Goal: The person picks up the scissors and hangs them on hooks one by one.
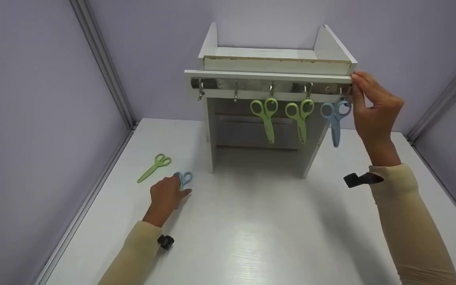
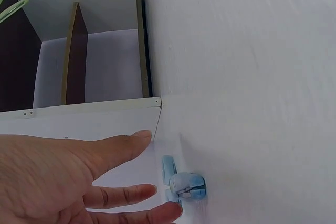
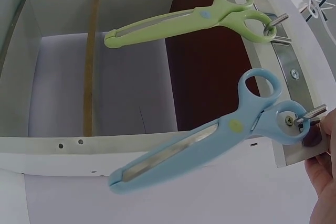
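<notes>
Scissors hung by one finger ring each from a metal hook rail [image 1: 269,84] along the front edge of a white wooden shelf unit [image 1: 275,59], which stands on a white table [image 1: 251,229]. From the person's left: two bare hooks, a green pair [image 1: 266,116], a second green pair [image 1: 300,116] and a blue pair [image 1: 335,118] on the end hook. Hanging by a ring lets the closed blades point straight down under their own weight.

Right hand [image 1: 372,109]: raised at the right end of the rail, fingertips at the end hook just beside the hung blue pair's ring; the right wrist view shows that ring seated on the hook [image 3: 310,114], with fingers only at the picture's edge, gripping nothing visible.

Left hand [image 1: 166,196]: lowered to the table, fingers extended and slightly spread, touching or just over a second blue pair of scissors [image 1: 184,178] lying flat; no closed grip shows.

A loose green pair [image 1: 154,166] lies on the table near the left hand, apart from it.
</notes>
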